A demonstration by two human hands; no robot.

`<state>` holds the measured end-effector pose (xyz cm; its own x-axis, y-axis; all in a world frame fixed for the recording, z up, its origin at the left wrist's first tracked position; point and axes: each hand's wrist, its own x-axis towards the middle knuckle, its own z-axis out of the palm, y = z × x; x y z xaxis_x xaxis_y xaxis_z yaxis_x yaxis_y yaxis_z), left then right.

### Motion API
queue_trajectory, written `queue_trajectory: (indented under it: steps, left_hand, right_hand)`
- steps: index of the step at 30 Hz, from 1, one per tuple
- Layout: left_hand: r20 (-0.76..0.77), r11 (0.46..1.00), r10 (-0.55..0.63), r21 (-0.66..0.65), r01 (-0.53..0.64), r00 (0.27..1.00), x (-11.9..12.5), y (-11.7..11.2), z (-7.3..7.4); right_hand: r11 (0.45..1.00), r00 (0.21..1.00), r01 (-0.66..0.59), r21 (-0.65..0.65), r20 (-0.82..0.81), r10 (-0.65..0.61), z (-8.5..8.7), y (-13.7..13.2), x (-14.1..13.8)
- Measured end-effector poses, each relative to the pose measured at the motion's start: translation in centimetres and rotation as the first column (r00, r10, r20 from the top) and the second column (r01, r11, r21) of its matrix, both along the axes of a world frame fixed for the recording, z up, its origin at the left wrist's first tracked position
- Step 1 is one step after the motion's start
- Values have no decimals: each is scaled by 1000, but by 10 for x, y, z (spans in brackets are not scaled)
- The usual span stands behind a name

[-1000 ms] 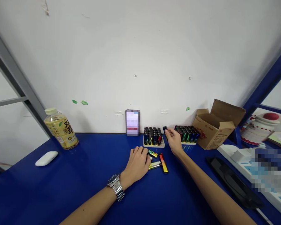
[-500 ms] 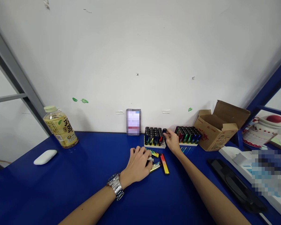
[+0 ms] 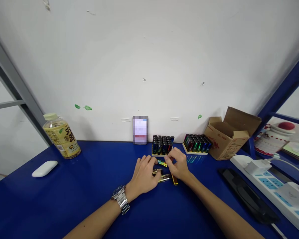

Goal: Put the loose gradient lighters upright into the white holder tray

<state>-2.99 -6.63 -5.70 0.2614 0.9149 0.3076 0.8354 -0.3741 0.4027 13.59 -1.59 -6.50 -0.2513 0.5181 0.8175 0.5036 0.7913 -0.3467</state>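
My left hand [image 3: 145, 173], with a watch [image 3: 121, 198] on its wrist, rests curled on the blue table. A lighter [image 3: 156, 171] shows between its thumb and fingers. My right hand [image 3: 178, 165] closes its fingertips on the end of a yellow-green lighter [image 3: 161, 163] between the hands. Below lie a shiny gold lighter [image 3: 164, 178] and an orange-yellow lighter [image 3: 174, 179], the latter partly under my right hand. Just behind, a tray of upright lighters [image 3: 161, 144] with black tops stands near my right fingers. A second tray of lighters [image 3: 197, 143] stands to its right.
A phone [image 3: 140, 130] leans on the wall. Far left are a drink bottle [image 3: 62, 135] and a white earbud case [image 3: 45, 168]. At right stand an open cardboard box [image 3: 226, 141], a power strip [image 3: 271, 182], a black object [image 3: 246, 194] and a white jar [image 3: 274, 139].
My right hand has come away from a lighter at the near tray's right edge, moving toward me and left to the loose lighters. My left hand stays nearly in place.
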Motion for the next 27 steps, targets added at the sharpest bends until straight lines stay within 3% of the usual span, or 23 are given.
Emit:
queue_trajectory:
  steps: [5, 10, 15, 19, 21, 24, 27]
  left_hand:
    - [-39, 985, -27, -170, 20, 999, 0, 1, 7]
    - [126, 988, -39, -142, 57, 991, -4, 7, -4]
    - [360, 983, -114, -94, 157, 926, -8, 10, -16]
    - [372, 979, -181, -23, 204, 911, -7, 7, -15]
    - [351, 983, -176, 16, 182, 920, -5, 5, -11]
    - [301, 988, -155, 23, 155, 941, -3, 2, -6]
    - [208, 990, -140, -6, 144, 968, -2, 1, -5]
  right_hand:
    - [984, 985, -131, -125, 95, 143, -9, -1, 0]
    - [974, 986, -83, -209, 124, 110, -10, -1, 4]
    - [965, 981, -46, -259, 171, 92, -2, -7, -6]
    - [926, 985, -171, -337, -77, 153, 1, -8, -16]
    - [926, 961, -160, -343, -270, 66, 2, -5, -16]
    - [931, 824, -93, -353, -552, -126, 2, 7, -5]
    - [901, 717, -163, -403, -675, -173, -1, 20, 10]
